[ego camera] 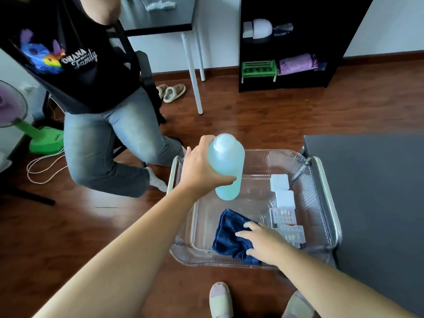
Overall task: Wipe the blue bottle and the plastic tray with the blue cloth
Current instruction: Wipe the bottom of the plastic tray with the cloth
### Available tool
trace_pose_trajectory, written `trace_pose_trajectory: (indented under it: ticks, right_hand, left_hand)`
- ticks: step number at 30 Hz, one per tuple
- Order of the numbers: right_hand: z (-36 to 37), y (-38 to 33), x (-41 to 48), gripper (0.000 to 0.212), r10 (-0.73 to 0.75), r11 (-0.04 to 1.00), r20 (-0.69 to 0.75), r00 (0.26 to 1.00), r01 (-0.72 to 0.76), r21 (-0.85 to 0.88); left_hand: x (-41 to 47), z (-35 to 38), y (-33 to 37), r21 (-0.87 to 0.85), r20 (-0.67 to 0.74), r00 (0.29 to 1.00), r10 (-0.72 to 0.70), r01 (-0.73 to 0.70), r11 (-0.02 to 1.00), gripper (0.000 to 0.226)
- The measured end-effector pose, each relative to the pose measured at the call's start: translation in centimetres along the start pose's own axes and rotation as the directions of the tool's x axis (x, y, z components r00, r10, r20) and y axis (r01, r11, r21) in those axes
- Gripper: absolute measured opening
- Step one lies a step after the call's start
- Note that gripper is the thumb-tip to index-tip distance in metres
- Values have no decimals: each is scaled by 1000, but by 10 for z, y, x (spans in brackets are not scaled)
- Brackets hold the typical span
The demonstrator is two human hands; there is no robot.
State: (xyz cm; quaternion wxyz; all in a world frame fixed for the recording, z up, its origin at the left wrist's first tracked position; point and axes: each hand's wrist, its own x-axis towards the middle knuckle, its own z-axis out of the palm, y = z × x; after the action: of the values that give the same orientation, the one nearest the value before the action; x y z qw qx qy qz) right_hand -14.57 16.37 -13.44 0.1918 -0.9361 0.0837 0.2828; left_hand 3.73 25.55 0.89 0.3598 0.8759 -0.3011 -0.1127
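My left hand (202,168) grips the pale blue bottle (227,161) around its middle and holds it upright above the far left part of the clear plastic tray (259,161). The dark blue cloth (229,235) lies crumpled on the tray's floor near the front. My right hand (263,242) rests on the cloth's right side, fingers spread over it and thumb at its front edge. The tray sits on a metal-framed cart (330,198).
Small white boxes (281,188) and clear cases with coloured contents (288,226) lie along the tray's right side. A seated person in jeans (110,138) is close on the left. A dark table (371,191) stands to the right. My slippered feet (220,299) are below.
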Motion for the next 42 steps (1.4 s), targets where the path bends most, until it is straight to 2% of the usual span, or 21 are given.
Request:
trace_pose_trajectory:
  ticks: [3,6,8,11,14,17,21,25,31,37,42]
  right_hand:
    - [-3,-6,2,53,11,999,-2,1000,-11,-40]
    - [-6,-16,10,44,-14,993,-74,997,5,-120]
    - [-4,-22,15,49,-52,991,-92,994,39,-129]
    - [2,-28,20,62,-93,984,-32,995,87,-154]
    - [11,-31,23,67,-26,983,-21,999,22,-181]
    - [14,-33,28,75,102,975,-61,993,-112,-191]
    - [2,-32,51,76,243,954,-139,960,-262,-147]
    - [-16,-18,86,70,326,932,-161,932,-345,-113]
    - [-39,9,119,69,367,928,-194,910,-371,20]
    - [-22,-6,91,78,446,890,-159,881,-417,187]
    - [2,-29,71,77,366,929,-145,919,-353,112]
  left_hand:
    - [-11,-14,-15,50,-7,1000,-11,11,999,82]
    - [-19,-21,-25,59,8,1000,-27,26,998,80]
    - [-23,-23,-31,64,20,999,-25,24,998,80]
    - [-29,-26,-42,72,12,1000,-14,13,997,81]
    - [-30,-28,-54,37,2,1000,-21,21,999,83]
    - [-27,-29,-62,4,36,999,-14,14,1000,87]
    - [-25,-26,-76,130,110,993,47,-61,990,113]
    - [-24,-23,-89,153,149,989,-24,1,988,132]
    - [-21,-22,-91,149,153,987,-45,22,989,134]
    - [-22,-22,-87,90,153,982,-111,98,991,140]
    - [-22,-24,-85,96,164,980,-113,98,990,140]
